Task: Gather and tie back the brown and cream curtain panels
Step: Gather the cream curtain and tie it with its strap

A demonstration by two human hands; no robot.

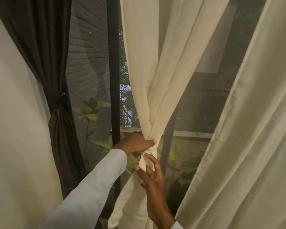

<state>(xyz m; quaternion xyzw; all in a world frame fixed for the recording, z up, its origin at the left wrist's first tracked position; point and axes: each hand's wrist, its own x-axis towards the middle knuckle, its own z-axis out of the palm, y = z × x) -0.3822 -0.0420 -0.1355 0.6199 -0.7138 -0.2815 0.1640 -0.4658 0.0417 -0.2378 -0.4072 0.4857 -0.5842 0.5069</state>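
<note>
1. The brown curtain panel (56, 113) hangs at the left of the window, already cinched at its waist by a dark tie-back (57, 100); that half of the task looks done.
2. The step in hand is the cream curtain panel (153, 71) at the centre, gathered into 1 tight bunch in front of the black window frame (113, 71).
3. The left hand (135, 144) clamps the bunch at its narrowest point, its fingers (153, 141) wrapped closed around the fabric.
4. Just below it, the right hand (153, 175) works a cream fabric strip (143, 163) that loops the bunch; its thumb and forefinger pinch the strip's end while the other fingers stay loosely spread.
5. Whether the strip is a separate tie or part of the curtain itself cannot be told.
6. By my judgement the knot is formed but not yet snug. The next move calls for drawing the strip's end through and pulling it tight while the left hand holds the gather, so the folds do not slip.
7. A second cream panel (246, 129) hangs loose at the right, and another pale one (15, 129) at the far left; neither appears tied.
8. No brand, label or writing is readable anywhere.
</note>
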